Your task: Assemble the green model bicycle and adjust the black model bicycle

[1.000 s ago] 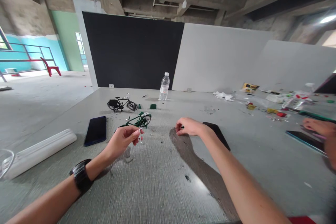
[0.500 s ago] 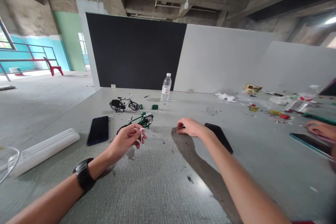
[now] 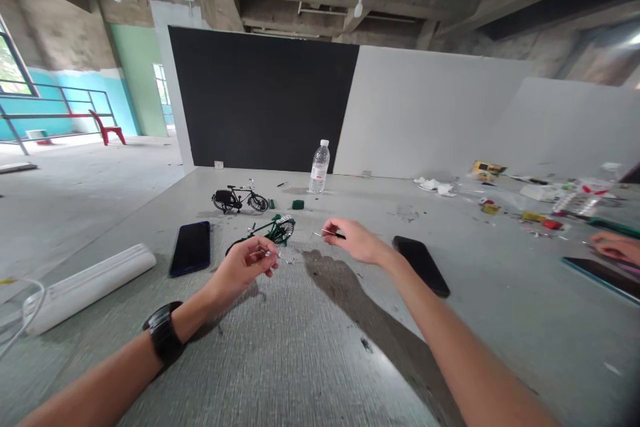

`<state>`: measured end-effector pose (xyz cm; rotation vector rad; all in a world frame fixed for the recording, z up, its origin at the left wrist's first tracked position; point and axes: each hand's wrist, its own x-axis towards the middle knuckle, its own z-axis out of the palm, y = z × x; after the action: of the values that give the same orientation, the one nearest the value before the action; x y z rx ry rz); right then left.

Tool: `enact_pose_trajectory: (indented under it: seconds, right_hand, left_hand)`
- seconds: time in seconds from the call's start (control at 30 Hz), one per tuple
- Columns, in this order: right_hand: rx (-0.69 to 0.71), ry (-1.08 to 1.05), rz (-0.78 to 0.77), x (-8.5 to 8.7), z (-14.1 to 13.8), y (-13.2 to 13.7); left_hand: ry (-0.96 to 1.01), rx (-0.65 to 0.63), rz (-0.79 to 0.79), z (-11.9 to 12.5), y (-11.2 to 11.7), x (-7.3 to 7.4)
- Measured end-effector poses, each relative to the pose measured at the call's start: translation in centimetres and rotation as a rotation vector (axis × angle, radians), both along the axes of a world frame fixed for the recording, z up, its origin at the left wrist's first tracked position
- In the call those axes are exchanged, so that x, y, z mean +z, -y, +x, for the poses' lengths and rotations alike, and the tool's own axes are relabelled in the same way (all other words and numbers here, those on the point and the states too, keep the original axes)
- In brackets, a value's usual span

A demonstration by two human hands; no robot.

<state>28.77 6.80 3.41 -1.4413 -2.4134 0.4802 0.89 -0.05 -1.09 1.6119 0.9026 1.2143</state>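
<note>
My left hand [image 3: 250, 260] is closed in a pinch on a small silver metal part [image 3: 284, 258], whose thin end sticks out to the right of the fingertips. Opposite it, my right hand [image 3: 355, 240] grips a small screwdriver [image 3: 341, 236]; its dark handle shows between the fingers and its thin metal shaft points left. Just behind my left hand lies a green model bicycle [image 3: 280, 230], partly hidden by that hand. Farther back, a black model bicycle [image 3: 240, 199] stands upright. Small green pieces [image 3: 298, 205] lie to its right.
A dark phone [image 3: 191, 248] and a long white case [image 3: 93, 287] lie at left, another phone [image 3: 421, 265] at right. A water bottle [image 3: 319, 167] stands at the back. Clutter and another person's hand [image 3: 617, 245] are at far right.
My right hand has lifted off the table and moved left with the screwdriver, nearer my left hand. The silver part in my left hand has turned from upright to pointing right.
</note>
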Motion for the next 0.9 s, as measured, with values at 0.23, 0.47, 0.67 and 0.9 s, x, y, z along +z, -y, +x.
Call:
enact_pose_trajectory:
  seconds: [0.23, 0.47, 0.67, 0.9]
  right_hand:
    - [0.266, -0.428, -0.034, 1.1, -5.1, 3.5]
    - [0.260, -0.447, -0.047, 0.2, -7.0, 4.7]
    - [0.262, -0.453, 0.002, -0.1, -7.2, 4.9]
    - [0.253, -0.504, 0.021, -0.3, -7.4, 4.8]
  left_hand:
    - [-0.005, 0.109, 0.013, -0.5, -0.4, -0.2]
    - [0.049, 0.103, 0.021, -0.3, 0.0, -0.1]
    - [0.081, 0.064, -0.076, -0.5, 0.0, -0.1]
    - [0.161, 0.089, -0.172, -0.4, -0.2, -0.1]
